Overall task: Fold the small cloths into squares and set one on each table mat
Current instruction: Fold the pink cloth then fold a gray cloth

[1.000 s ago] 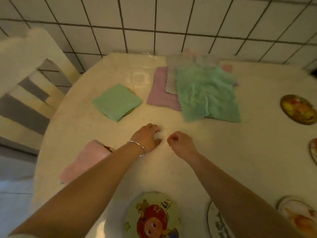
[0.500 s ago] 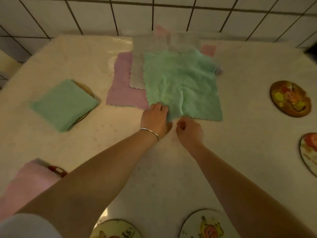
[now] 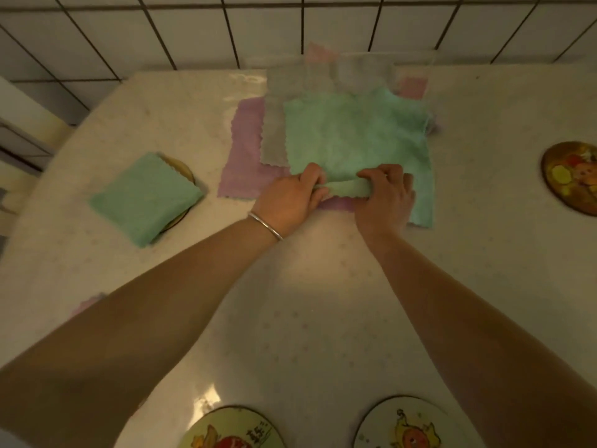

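Head view. Table (image 3: 307, 302): four round picture mats in sight — one under the folded green cloth (image 3: 145, 197) toward the left edge, one (image 3: 571, 177) at the right edge, two (image 3: 232, 428) (image 3: 408, 423) at the near edge. Loose pile at the far edge: green cloth (image 3: 355, 134) on top, grey cloth (image 3: 274, 143), purple cloth (image 3: 242, 169), pink cloth (image 3: 412, 87). Left hand (image 3: 287, 198) and right hand (image 3: 384, 198) both pinch the green cloth's near hem, rolled into a ridge running left to right.
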